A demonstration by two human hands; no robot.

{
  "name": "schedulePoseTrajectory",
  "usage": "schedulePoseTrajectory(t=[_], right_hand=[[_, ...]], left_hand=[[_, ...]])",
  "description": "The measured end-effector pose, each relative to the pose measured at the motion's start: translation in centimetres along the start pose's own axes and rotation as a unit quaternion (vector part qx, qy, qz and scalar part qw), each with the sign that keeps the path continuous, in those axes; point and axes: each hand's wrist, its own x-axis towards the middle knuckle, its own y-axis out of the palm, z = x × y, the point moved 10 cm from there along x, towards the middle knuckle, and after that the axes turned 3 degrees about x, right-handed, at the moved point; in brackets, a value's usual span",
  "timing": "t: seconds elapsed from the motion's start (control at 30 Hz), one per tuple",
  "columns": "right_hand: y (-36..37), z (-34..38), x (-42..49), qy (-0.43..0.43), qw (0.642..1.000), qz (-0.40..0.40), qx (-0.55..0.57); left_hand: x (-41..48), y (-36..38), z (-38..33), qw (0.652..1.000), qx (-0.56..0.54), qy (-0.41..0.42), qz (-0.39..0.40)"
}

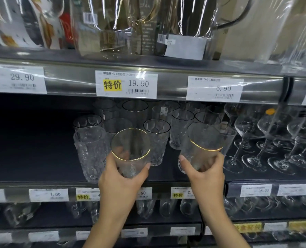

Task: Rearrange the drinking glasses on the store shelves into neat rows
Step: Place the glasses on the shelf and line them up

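My left hand [121, 178] grips a clear gold-rimmed tumbler [130, 145] by its base, tilted with its mouth toward me, just in front of the middle shelf [32, 158]. My right hand [205, 173] grips a second gold-rimmed tumbler [202, 140] the same way, a little to the right. Behind them on the shelf stand several textured clear tumblers [90, 149], loosely grouped, some with dark rims [156, 126].
Stemmed wine glasses [266, 136] crowd the right end of the shelf. Wrapped glass pitchers [112, 29] fill the shelf above, whose price-tag rail [126, 83] overhangs the tumblers. The shelf's left part shows dark bare surface. More glasses [148, 208] stand on the lower shelf.
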Motion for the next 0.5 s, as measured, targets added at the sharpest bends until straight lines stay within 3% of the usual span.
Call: schedulePoseTrajectory(t=[0.2,0.5], right_hand=[[2.3,2.9,-3.3,-0.038,0.988,0.130,0.079],[12.6,5.2,-12.4,-0.021,0.920,0.344,0.185]], left_hand=[[-3.1,-5.8,-2.0,0.998,-0.029,0.011,-0.060],[-6.6,-17.9,-0.1,0.986,0.028,-0.026,-0.160]])
